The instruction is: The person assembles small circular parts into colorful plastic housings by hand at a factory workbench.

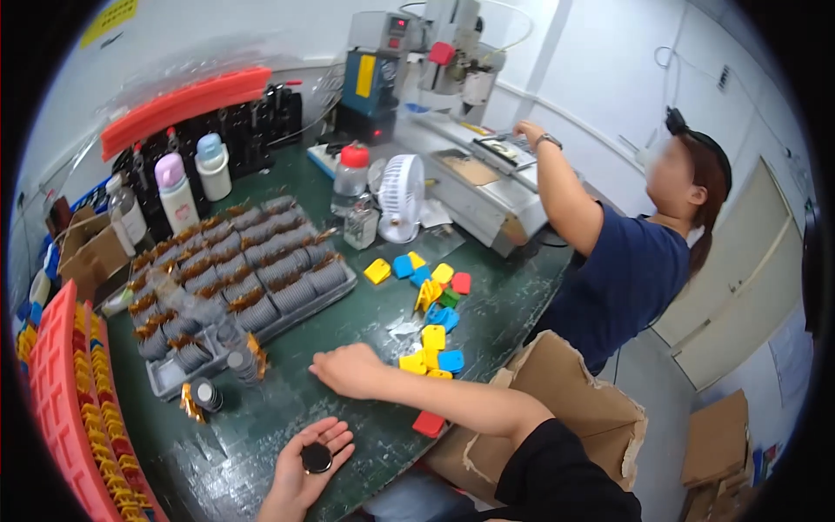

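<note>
My left hand (304,465) lies palm up at the near edge of the green table (287,418), with a black round disc (316,458) resting in the palm. My right hand (350,370) reaches across, knuckles up, onto the table just right of a grey tray (165,383); whatever is under its fingers is hidden. The tray is full of grey wound coils with copper leads (278,278). A short stack of coils (239,358) stands at the tray's near corner, and a loose coil (204,396) lies beside it. Small yellow, blue, red and green plastic pieces (433,337) are scattered right of my right hand.
A co-worker in a blue shirt (617,278) stands at the right, reaching to a bench machine (452,61). A small white fan (403,196), bottles (177,191) and a red-capped bottle (350,178) stand behind the tray. A red rack (61,409) is at left, a torn cardboard box (565,409) at right.
</note>
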